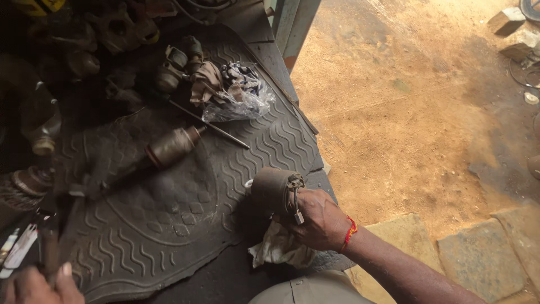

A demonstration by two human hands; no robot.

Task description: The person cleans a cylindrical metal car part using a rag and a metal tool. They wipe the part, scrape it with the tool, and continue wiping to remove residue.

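Right hand (320,219) clamps a dark metal cylinder (273,190) against the ribbed mat (169,225), steadying it.
Left hand (34,284), near left, is closed around a tool handle (49,247).

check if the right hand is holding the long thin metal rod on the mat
No: the right hand grips a dark cylindrical housing, while the thin rod lies apart on the rubber mat.

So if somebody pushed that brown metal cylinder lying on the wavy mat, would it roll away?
Probably a little. The metal cylinder is round and lies on its side, so a sideways push could roll it, though the ribbed rubber mat would likely slow it. It looks like solid, rusty metal, so probably heavy for its size and stiff.
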